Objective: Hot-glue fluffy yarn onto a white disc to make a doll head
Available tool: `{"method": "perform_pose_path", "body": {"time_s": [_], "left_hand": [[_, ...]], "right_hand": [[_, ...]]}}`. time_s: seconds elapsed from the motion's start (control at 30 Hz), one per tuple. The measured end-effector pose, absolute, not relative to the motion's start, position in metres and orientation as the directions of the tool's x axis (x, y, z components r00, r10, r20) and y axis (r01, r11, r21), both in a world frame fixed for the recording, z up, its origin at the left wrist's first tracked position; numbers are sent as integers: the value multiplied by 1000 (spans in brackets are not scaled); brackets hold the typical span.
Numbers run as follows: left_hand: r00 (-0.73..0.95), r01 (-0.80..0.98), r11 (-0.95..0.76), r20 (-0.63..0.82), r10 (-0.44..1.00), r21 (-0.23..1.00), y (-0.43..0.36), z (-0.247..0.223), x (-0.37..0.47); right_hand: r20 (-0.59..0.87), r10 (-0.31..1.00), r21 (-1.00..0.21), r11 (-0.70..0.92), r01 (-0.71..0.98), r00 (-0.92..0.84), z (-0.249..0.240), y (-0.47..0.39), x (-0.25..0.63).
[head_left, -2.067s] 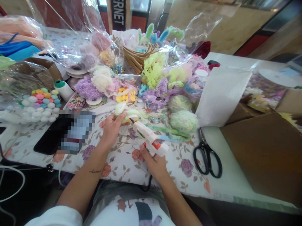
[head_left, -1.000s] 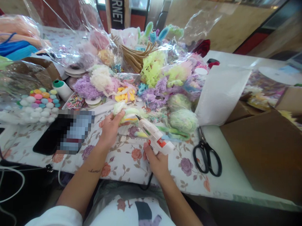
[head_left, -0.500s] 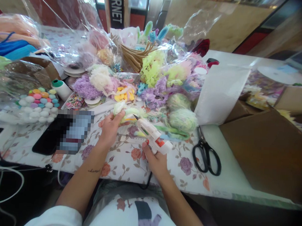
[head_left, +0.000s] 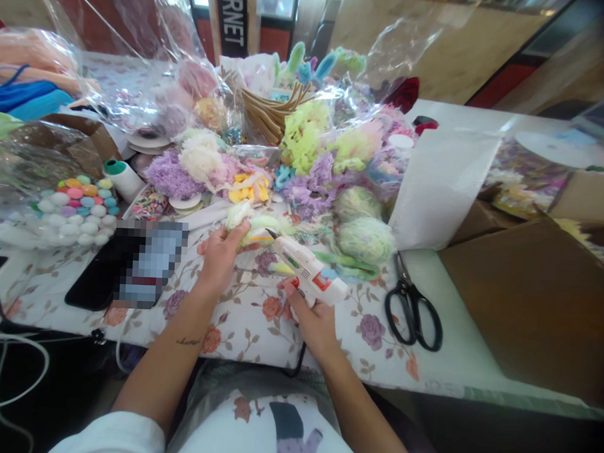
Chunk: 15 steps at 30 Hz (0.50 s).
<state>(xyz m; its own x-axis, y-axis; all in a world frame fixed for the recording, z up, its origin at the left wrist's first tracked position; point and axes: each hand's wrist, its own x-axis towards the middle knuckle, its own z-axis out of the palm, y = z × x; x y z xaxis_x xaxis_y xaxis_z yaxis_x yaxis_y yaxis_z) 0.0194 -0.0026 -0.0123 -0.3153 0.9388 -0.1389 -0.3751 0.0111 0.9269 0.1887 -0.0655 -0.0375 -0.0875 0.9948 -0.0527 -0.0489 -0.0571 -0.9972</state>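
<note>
My left hand (head_left: 221, 256) is closed on a pale yellow-green fuzzy piece (head_left: 269, 223) with a whitish fluffy tuft at its left end. Its exact kind is unclear. In my right hand (head_left: 315, 324) is a white hot glue gun (head_left: 303, 263), the fingers wrapped round its handle near the red trigger. The gun's dark nozzle points up and left, close against the fuzzy piece; whether they touch I cannot tell. Behind the gun, green and yellow fuzzy strips (head_left: 353, 265) lie on the flowered tablecloth (head_left: 257, 331).
Black-handled scissors (head_left: 411, 311) lie to the right, beside a cardboard box (head_left: 533, 303). Two phones, one black (head_left: 100, 271), are at left near a bag of coloured pompoms (head_left: 82, 210). Balls of fuzzy yarn (head_left: 364, 239) and bagged craft supplies pile up behind.
The glue gun's back end has shifted slightly to the right, and my right fingers have moved on its handle near the trigger. My left hand and the fuzzy piece are almost still.
</note>
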Motion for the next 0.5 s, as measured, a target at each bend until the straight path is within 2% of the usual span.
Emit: {"method": "perform_pose_path", "body": {"time_s": [0.23,0.5], "left_hand": [[-336,-332,18,-136,932,943,-3,-13,20],[-320,-364,-13,-112,941,931,-3,-13,19]], "right_hand": [[-41,998,-999,-41,1,-38,-47,-64,189],[-51,999,-998,-51,24,-20,-46,-65,190]]}}
